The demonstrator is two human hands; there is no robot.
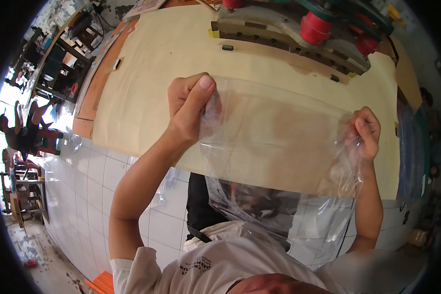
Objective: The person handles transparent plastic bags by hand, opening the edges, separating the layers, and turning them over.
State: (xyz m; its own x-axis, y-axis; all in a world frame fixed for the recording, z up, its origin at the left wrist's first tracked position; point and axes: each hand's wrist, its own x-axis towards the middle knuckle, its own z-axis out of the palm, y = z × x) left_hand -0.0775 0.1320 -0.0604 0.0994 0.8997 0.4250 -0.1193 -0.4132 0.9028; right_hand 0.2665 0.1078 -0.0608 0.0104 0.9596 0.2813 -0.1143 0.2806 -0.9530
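Left hand and right hand each pinch a top corner of the clear plastic bag, stretching it taut and flat above the counter.

Bare tan worktop is left open between the held plastic sheet and the machine, by which the far edge is blocked.

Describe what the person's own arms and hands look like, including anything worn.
Both the left hand and right hand are bare, with no gloves, rings or watch visible. The forearms are uncovered; short white sleeves of a printed T-shirt end near the shoulders.
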